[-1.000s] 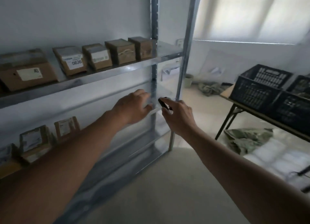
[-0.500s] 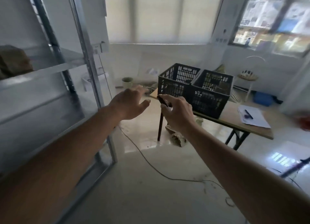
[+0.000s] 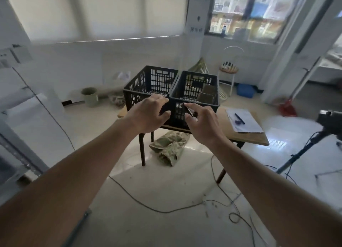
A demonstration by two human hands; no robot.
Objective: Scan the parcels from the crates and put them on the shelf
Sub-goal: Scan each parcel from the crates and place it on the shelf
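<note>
Swung from steel shelving to two black slatted plastic crates on a wooden table, brown cardboard parcels in the right one; right hand pinches a small dark scanner, left hand loose-fingered, empty, ready to pick.

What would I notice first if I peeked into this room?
Two bare arms stretch out in front, the left hand empty and the right hand pinching a small dark scanner. Just beyond them two black crates stand side by side on a wooden table, with brown parcels showing in the right one. A crumpled greenish cloth lies on the floor under the table.
</note>
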